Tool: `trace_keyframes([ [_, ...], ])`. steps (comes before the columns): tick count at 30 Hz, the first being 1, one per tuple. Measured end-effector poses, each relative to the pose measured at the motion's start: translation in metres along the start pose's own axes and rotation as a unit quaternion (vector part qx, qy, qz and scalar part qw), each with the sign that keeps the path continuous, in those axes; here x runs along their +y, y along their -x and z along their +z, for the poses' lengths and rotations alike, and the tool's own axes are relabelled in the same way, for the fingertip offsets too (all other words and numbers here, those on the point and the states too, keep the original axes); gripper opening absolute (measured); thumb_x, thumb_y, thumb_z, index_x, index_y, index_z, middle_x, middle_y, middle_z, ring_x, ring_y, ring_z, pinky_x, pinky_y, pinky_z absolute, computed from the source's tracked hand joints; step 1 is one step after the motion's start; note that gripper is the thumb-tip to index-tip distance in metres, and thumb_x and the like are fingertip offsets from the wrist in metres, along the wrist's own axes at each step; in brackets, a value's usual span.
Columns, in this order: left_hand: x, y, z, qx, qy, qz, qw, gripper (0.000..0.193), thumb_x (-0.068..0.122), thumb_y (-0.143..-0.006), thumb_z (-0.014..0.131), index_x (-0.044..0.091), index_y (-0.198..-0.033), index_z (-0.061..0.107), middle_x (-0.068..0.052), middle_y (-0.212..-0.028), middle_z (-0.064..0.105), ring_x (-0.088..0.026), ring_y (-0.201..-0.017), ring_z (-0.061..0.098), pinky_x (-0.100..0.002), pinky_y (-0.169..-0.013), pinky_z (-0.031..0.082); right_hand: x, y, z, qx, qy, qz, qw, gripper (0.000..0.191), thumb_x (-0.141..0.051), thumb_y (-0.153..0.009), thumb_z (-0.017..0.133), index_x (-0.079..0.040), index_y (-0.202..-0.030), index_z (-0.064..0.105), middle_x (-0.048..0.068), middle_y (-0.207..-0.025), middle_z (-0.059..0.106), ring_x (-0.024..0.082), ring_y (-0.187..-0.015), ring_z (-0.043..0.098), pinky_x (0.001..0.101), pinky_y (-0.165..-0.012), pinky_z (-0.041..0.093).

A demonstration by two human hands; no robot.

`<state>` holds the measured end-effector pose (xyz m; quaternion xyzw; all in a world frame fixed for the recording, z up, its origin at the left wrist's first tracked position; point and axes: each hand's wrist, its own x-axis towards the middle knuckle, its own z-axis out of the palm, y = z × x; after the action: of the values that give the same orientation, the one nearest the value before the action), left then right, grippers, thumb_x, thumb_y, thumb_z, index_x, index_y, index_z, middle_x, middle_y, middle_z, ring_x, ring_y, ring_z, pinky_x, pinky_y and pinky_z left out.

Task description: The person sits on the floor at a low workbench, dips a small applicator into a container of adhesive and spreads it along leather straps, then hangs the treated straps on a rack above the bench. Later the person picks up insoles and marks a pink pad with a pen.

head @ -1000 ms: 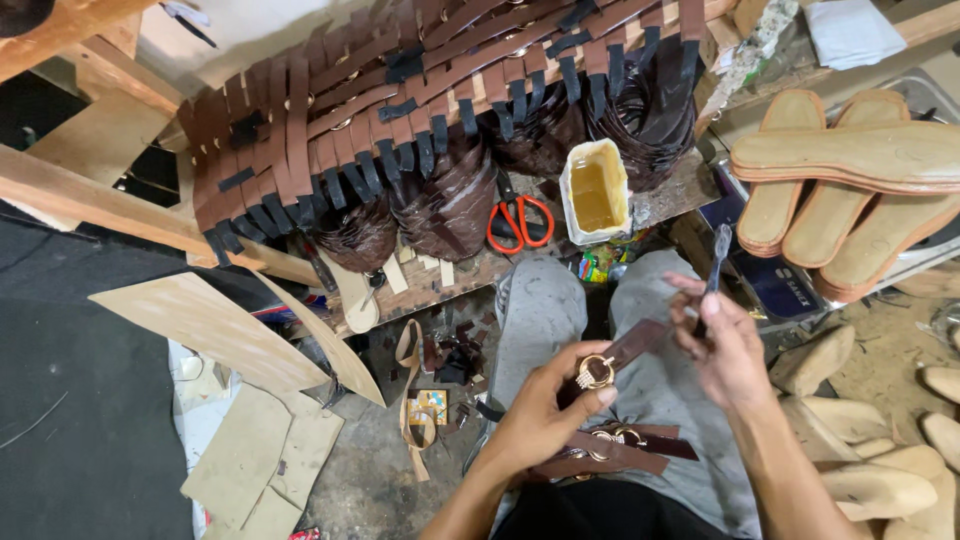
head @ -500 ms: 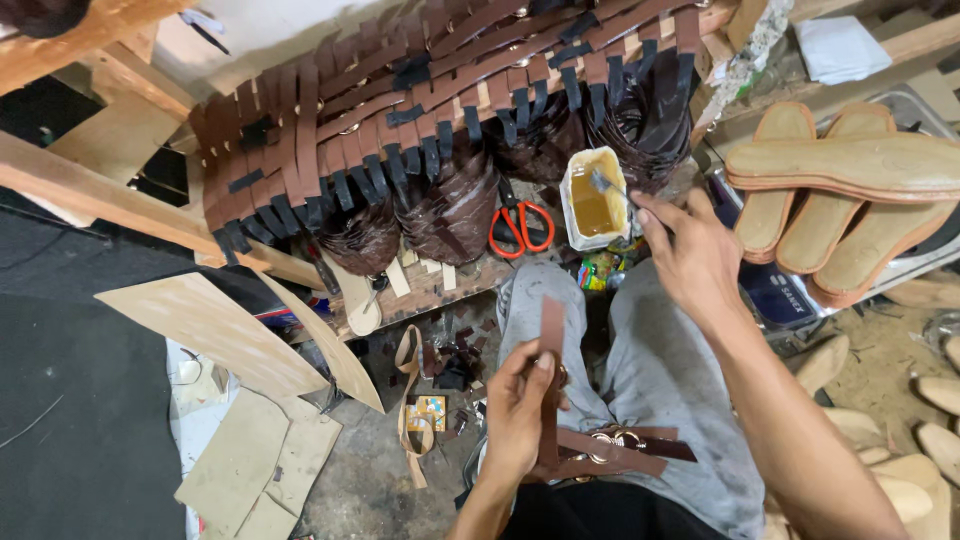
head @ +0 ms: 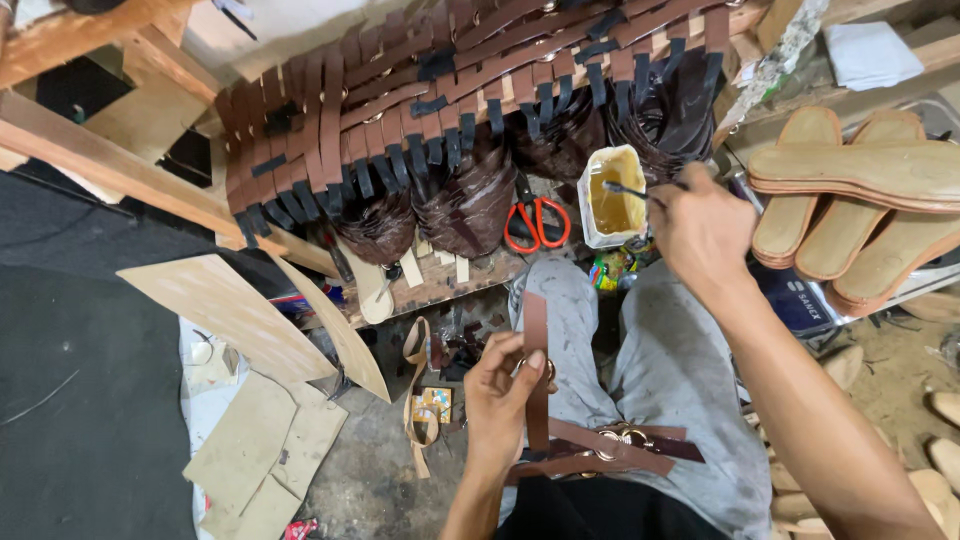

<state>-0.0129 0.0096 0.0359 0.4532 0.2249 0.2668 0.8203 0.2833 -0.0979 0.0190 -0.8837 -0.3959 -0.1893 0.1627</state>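
The left hand pinches a thin, probably limp brown leather strap upright over the lap, best gripped near its ring, while the right hand, fingers closed, dips a thin dark brush into a white glue tub.

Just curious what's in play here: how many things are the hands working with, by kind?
Brown leather strap, in the left hand: 1
Glue brush, in the right hand: 1
Glue tub: 1
Orange-handled scissors nearby: 1
Total: 4
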Motion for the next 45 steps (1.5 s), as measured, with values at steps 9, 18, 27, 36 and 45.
trace_keyframes([
  [9, -0.017, -0.027, 0.033, -0.059, 0.037, -0.015, 0.997, 0.032, -0.006, -0.096, 0.068, -0.004, -0.128, 0.064, -0.007, -0.105, 0.062, -0.014, -0.087, 0.064, -0.03, -0.071, 0.06, -0.011, -0.04, 0.03, -0.059, 0.08, -0.059, 0.993, 0.008, -0.023, -0.075, 0.077, -0.015, -0.076, 0.079, 0.013, -0.098, 0.066, 0.029, -0.068, 0.069, 0.0415, -0.06, 0.054],
  [18, 0.001, -0.028, 0.017, -0.031, 0.06, -0.035, 0.997, 0.043, -0.008, -0.091, 0.068, -0.004, -0.134, 0.059, -0.008, -0.103, 0.068, -0.011, -0.082, 0.067, -0.03, -0.068, 0.06, -0.042, 0.026, -0.096, -0.028, -0.103, 0.065, 0.992, 0.016, -0.02, -0.085, 0.081, -0.013, -0.099, 0.083, 0.008, -0.09, 0.066, 0.026, -0.071, 0.064, 0.0385, -0.06, 0.049],
  [27, 0.003, -0.028, 0.034, -0.084, 0.101, -0.063, 0.989, 0.047, -0.009, -0.094, 0.067, -0.007, -0.139, 0.059, -0.005, -0.108, 0.066, -0.011, -0.084, 0.066, -0.029, -0.069, 0.059, -0.079, 0.072, -0.132, 0.073, -0.281, 0.061, 0.955, 0.026, -0.002, -0.084, 0.084, -0.006, -0.109, 0.079, 0.007, -0.093, 0.062, 0.015, -0.078, 0.063, 0.0268, -0.066, 0.05],
  [36, 0.003, -0.028, 0.03, -0.081, 0.067, -0.062, 0.993, 0.049, -0.011, -0.094, 0.067, -0.007, -0.142, 0.059, -0.008, -0.112, 0.061, -0.011, -0.092, 0.063, -0.027, -0.078, 0.055, -0.08, 0.072, -0.129, 0.094, -0.318, 0.018, 0.943, 0.022, -0.003, -0.083, 0.084, -0.007, -0.103, 0.077, 0.004, -0.096, 0.063, 0.015, -0.077, 0.065, 0.0259, -0.065, 0.052],
  [45, 0.007, -0.026, 0.028, -0.122, -0.015, 0.0, 0.992, 0.055, -0.016, -0.089, 0.062, -0.005, -0.142, 0.058, -0.001, -0.112, 0.054, -0.008, -0.104, 0.057, -0.021, -0.086, 0.048, -0.078, 0.072, -0.132, 0.092, -0.272, 0.01, 0.958, 0.024, -0.006, -0.083, 0.086, -0.008, -0.106, 0.08, 0.005, -0.092, 0.061, 0.013, -0.073, 0.062, 0.0275, -0.064, 0.049],
])
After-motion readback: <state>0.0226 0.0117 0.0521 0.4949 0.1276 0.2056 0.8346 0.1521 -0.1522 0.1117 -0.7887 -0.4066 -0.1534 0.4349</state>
